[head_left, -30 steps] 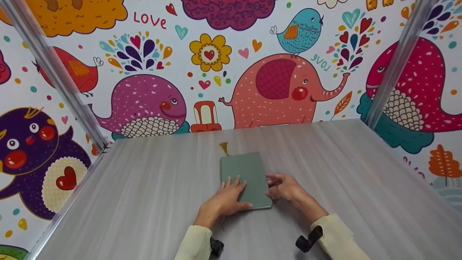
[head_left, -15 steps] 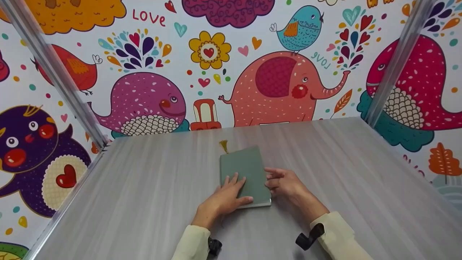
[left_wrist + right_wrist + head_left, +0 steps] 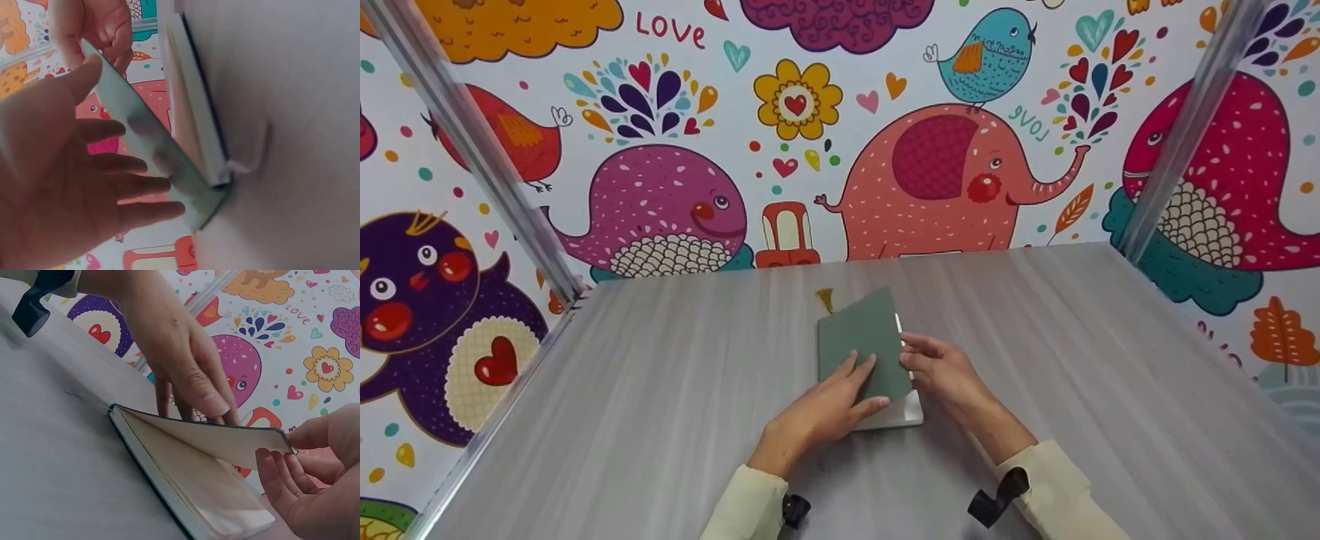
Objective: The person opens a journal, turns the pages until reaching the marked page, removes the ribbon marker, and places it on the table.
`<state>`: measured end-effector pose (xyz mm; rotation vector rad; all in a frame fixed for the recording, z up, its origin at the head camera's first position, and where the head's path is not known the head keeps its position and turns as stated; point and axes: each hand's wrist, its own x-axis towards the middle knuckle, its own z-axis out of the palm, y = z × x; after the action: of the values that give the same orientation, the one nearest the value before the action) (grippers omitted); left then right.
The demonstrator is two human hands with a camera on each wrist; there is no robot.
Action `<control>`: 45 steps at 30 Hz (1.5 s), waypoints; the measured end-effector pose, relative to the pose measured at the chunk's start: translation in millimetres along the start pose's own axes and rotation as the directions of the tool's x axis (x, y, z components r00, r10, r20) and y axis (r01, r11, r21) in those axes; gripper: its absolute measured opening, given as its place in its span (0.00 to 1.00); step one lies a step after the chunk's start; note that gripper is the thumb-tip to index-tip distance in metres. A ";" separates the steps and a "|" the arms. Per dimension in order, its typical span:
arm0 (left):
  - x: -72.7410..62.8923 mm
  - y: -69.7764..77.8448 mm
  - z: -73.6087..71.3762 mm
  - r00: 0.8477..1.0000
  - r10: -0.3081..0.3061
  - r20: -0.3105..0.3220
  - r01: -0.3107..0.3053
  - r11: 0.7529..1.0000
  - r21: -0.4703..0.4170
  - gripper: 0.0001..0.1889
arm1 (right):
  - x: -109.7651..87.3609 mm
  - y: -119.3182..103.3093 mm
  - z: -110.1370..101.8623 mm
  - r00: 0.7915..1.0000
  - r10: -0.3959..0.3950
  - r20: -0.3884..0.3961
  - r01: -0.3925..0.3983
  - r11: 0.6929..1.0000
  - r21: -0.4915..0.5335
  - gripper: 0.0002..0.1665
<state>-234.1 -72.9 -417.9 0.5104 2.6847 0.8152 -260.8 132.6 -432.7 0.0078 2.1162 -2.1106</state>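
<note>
A green hardcover notebook point(image 3: 851, 334) lies on the table with its front cover lifted partway along the right side. White pages point(image 3: 197, 486) show beneath the raised cover in the right wrist view. My left hand point(image 3: 825, 405) rests on top of the cover, fingers spread and fairly straight, as the left wrist view also shows. My right hand point(image 3: 952, 379) pinches the cover's free edge between thumb and fingers. From the notebook's top left sticks out a gold tassel point(image 3: 825, 298).
A grey wood-grain table point(image 3: 675, 390) carries the notebook. Behind it stands a wall point(image 3: 802, 172) printed with cartoon animals. Metal posts point(image 3: 495, 157) rise at the table's left and right edges. Black wrist mounts point(image 3: 997, 499) sit at both cream sleeves.
The notebook's cover has risen from nearly flat to tilted up, baring white pages. My right hand has moved slightly up and leftward with its edge; my left hand stays on the cover.
</note>
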 end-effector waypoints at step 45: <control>-24.8 -13.4 -73.3 0.921 0.326 -0.214 -0.168 0.827 0.537 0.34 | -11.7 12.5 42.8 0.786 -0.335 0.520 0.615 0.515 -0.597 0.36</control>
<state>-242.3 -128.5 -363.0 0.9481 3.1693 0.2226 -243.4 91.3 -443.7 -1.0946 2.7664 -1.0603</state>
